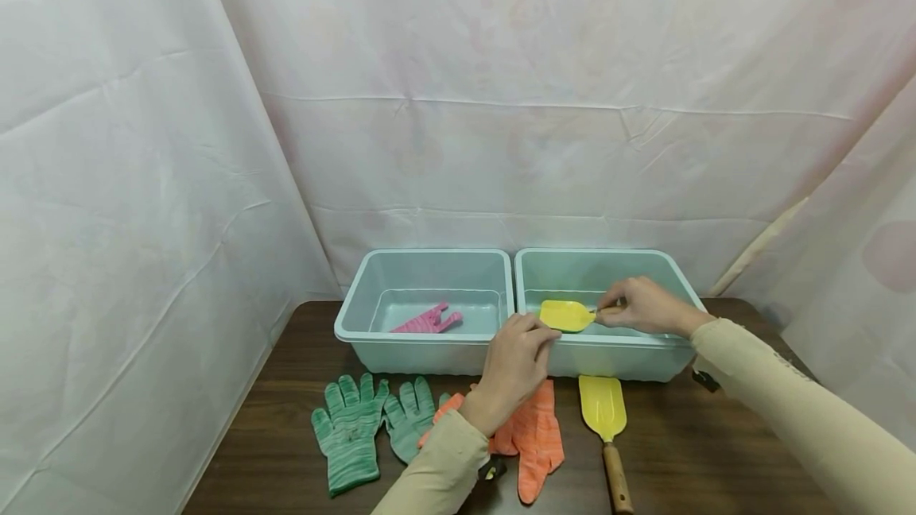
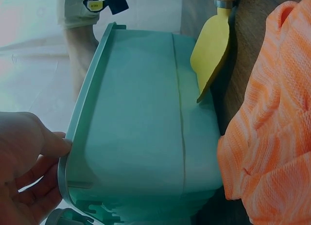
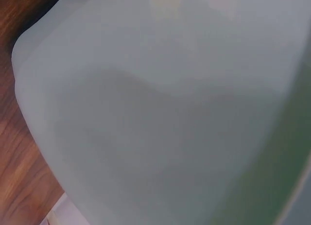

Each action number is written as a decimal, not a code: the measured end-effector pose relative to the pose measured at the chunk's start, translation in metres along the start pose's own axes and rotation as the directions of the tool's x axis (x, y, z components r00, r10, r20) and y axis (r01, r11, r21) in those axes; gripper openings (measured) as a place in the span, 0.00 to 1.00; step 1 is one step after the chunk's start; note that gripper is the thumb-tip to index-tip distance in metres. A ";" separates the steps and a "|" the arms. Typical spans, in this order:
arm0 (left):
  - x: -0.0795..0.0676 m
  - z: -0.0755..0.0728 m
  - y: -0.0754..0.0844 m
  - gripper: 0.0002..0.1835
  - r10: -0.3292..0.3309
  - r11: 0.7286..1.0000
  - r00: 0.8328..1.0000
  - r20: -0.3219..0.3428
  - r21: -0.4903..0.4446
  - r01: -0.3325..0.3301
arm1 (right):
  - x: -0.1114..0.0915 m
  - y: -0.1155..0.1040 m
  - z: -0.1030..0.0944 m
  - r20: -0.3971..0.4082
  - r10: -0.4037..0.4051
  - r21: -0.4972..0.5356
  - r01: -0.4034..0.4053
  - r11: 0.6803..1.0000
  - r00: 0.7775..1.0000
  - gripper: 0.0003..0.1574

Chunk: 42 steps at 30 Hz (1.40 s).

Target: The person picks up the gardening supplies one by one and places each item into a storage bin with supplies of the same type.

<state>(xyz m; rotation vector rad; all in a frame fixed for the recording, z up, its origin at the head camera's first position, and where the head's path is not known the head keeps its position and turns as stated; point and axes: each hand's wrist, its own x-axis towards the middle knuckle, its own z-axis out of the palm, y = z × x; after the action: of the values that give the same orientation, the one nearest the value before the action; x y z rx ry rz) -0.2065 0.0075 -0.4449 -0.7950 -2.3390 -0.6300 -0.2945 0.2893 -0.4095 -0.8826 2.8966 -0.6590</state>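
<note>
My right hand (image 1: 633, 304) reaches into the right-hand pale green bin (image 1: 608, 356) and grips a small yellow shovel (image 1: 567, 315) at its handle end. The shovel's blade points left, just inside the front wall. My left hand (image 1: 517, 360) pinches the same bin's rim near its front left corner. In the left wrist view, the left hand's thumb (image 2: 60, 145) presses on the rim from outside, with the fingers on the inner side. The right wrist view is filled by the bin's outer wall (image 3: 146, 137), so the right hand is hidden there.
A second pale green bin (image 1: 422, 352) holds a pink striped glove (image 1: 425, 320). In front lie green gloves (image 1: 354, 435), orange gloves (image 1: 537, 439) partly under my left arm, and another yellow shovel (image 1: 603, 408) with a wooden handle. White cloth (image 1: 537, 141) hangs behind the brown table (image 1: 687, 451).
</note>
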 end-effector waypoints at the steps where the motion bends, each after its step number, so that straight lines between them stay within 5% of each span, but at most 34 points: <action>1: 0.000 0.000 0.000 0.08 0.000 1.000 1.000 0.000 0.000 0.000 | 0.000 0.001 0.001 -0.001 0.001 -0.003 -0.001 1.000 1.000 0.11; 20: -0.002 0.001 -0.001 0.09 -0.011 1.000 1.000 0.020 -0.022 0.012 | -0.001 0.018 0.009 -0.003 0.090 0.172 -0.088 0.981 0.996 0.18; 42: -0.004 -0.003 -0.002 0.08 -0.011 1.000 1.000 0.008 -0.024 0.011 | 0.002 0.017 0.017 0.042 0.095 0.152 -0.101 0.983 0.995 0.19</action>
<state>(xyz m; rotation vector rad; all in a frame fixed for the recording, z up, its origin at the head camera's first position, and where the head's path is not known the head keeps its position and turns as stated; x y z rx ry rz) -0.2041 0.0031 -0.4459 -0.7975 -2.3484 -0.6613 -0.3027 0.2946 -0.4320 -0.7210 2.7914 -0.8359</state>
